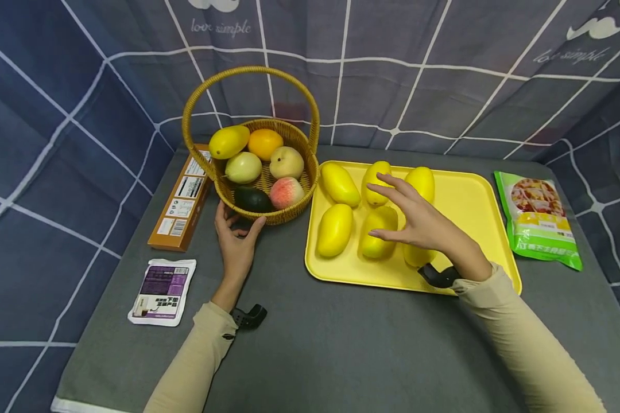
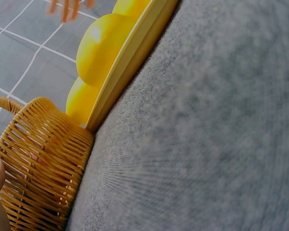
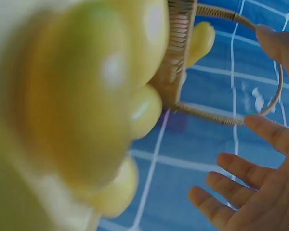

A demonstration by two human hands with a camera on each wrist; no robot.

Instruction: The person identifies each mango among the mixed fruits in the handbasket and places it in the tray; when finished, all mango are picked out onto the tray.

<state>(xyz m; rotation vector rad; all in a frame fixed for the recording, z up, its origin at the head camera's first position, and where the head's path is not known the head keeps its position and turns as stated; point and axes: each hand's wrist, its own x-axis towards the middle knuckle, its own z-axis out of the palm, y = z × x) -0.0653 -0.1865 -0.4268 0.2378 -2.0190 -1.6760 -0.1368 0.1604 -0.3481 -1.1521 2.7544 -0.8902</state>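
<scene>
My right hand hovers over the yellow tray, fingers and thumb spread, nothing held. Below it lies a yellow mango, partly covered by the hand in the head view. Several other mangoes share the tray. My left hand rests against the front outer wall of a wicker basket, its thumb laid on the weave and some fingers partly hidden. Inside the basket are a yellow mango, an orange, a pale green fruit, a pale yellowish fruit, a pink peach and an avocado.
An orange-brown box lies left of the basket, with a white and purple packet nearer the front. Right of the tray is a green food bag. The basket's tall handle arches above it. A checked curtain hangs behind.
</scene>
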